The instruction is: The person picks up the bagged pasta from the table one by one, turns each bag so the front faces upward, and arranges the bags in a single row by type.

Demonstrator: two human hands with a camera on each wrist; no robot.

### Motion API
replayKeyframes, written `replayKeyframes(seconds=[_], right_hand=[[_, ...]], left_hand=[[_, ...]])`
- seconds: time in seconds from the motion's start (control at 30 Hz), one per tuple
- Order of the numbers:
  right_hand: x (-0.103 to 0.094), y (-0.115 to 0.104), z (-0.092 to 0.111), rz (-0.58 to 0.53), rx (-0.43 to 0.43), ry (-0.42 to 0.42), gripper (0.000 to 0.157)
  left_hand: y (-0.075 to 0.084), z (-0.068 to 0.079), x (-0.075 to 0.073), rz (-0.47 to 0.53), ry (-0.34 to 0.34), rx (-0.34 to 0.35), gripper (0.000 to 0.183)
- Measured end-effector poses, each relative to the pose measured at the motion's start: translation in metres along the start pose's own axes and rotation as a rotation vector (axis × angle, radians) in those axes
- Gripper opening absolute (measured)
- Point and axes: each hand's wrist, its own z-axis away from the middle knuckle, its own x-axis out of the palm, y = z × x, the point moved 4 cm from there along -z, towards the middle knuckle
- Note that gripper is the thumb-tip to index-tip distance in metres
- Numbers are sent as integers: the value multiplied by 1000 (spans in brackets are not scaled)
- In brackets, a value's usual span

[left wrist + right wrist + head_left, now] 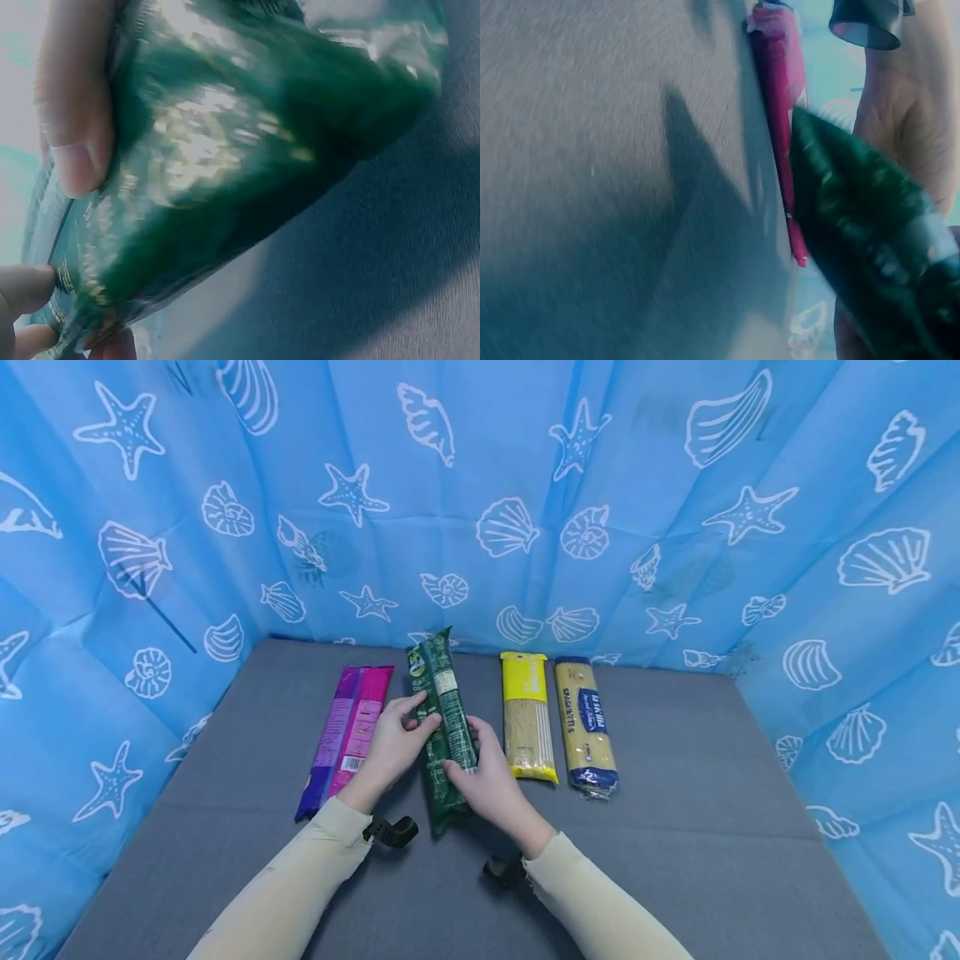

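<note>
A long, glossy green plastic packet (448, 727) with pale print is held in both hands, lifted at a slant over the grey table. On its left edge my left hand (397, 739) pinches it with thumb and fingers. My right hand (491, 777) grips the right side lower down, thumb on the front. In the left wrist view the packet's crinkled surface (202, 150) fills much of the picture, with a thumb and several fingertips at its edge. The right wrist view has one end of the green packet (862, 217) above the table, casting a shadow.
A pink and purple packet (348, 735) lies left of the hands on the grey table (675, 860). To the right lie a yellow noodle packet (528, 718) and a blue-ended spaghetti packet (585, 727), side by side. Blue shell-patterned curtains (480, 527) enclose the back and sides.
</note>
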Motion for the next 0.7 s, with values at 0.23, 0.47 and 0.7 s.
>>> replayKeyframes(seconds=[0.23, 0.47, 0.7], right_hand=[[-5, -20, 1, 323, -127, 14, 68], [1, -38, 9, 715, -345, 79, 64], [16, -44, 22, 1011, -409, 68, 61]], left_hand=[[7, 2, 0, 219, -1, -52, 53], [8, 2, 0, 418, -27, -114, 45], [13, 1, 0, 442, -56, -182, 52]])
